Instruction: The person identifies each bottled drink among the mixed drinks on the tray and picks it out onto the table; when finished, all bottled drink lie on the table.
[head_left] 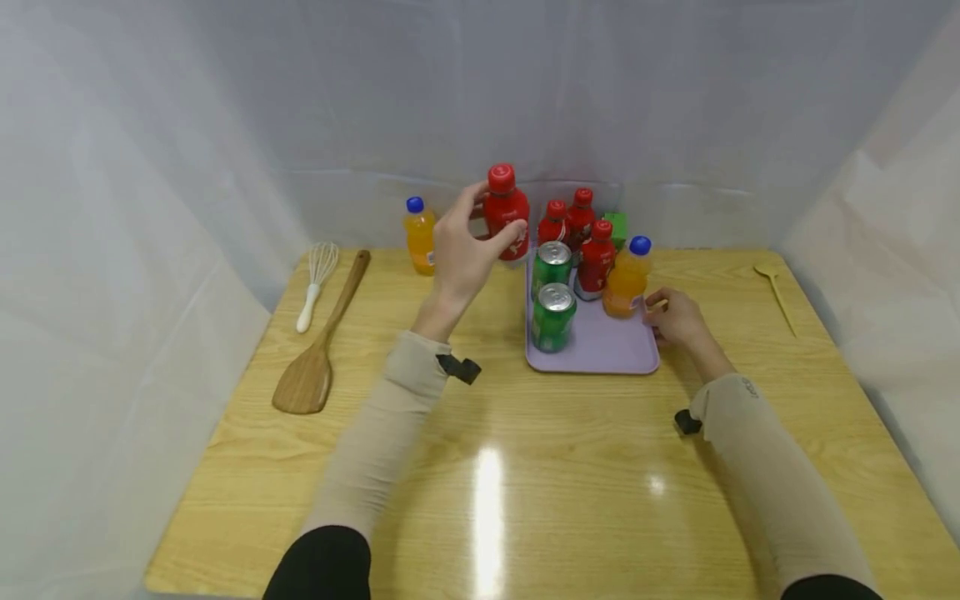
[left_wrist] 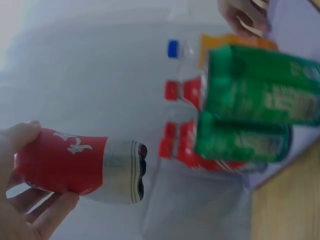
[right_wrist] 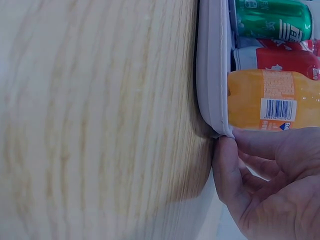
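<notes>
Well, on the worktop [head_left: 585,483], the largest thing I hold is the lilac tray [head_left: 603,352]: the fingers of my right hand [head_left: 677,318] pinch its right rim. It looks thin and stiff, so one edge should steady it, though laden it may drag. Next, the red-labelled bottle [head_left: 506,215] hangs roughly upright above the worktop, just left of the tray's far end, the fingers of my left hand [head_left: 462,252] curled round it. I judge it smooth plastic, liable to dent, or slip if damp; how full, I can't tell. Best hold it round its middle; the red cap [head_left: 501,177] gives too little purchase.
</notes>
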